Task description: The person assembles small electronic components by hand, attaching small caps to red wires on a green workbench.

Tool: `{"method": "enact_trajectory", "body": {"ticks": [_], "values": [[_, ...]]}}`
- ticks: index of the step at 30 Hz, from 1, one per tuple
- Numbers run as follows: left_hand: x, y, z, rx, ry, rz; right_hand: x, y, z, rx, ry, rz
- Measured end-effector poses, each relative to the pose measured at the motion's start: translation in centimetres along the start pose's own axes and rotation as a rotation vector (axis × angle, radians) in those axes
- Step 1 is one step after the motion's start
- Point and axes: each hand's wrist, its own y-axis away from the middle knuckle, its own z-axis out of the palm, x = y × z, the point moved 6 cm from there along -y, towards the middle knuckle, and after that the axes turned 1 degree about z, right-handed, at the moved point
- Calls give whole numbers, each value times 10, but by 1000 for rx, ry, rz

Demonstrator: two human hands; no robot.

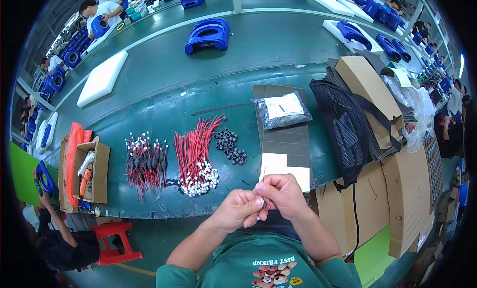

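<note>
In front of my chest, my left hand and my right hand meet with thumbs and fingertips pinched together. Between them shows a bit of red wire; the rest of it is hidden by my fingers. A thin tan strip sticks up just beyond the fingertips. On the green table beyond lie a bundle of red wires with white connectors, a pile of short black rings, and a bunch of red wires with dark sleeves.
Left on the table stands a cardboard box with an orange-handled tool. A bag of black parts lies on dark card sheets, beside a black mesh bag and cartons. Blue housing sits farther off; a red stool is lower left.
</note>
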Motion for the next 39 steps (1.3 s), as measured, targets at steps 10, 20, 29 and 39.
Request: {"method": "enact_trajectory", "body": {"ticks": [10, 20, 29, 39], "values": [[28, 3, -9, 277, 21, 415, 15, 20, 1, 171, 102, -133], [26, 6, -18, 299, 13, 388, -5, 23, 13, 138, 590, -273], [28, 8, -19, 261, 3, 314, -16, 25, 3, 129, 718, -253], [16, 4, -5, 222, -200, 67, -21, 10, -6, 198, 211, -298]]}}
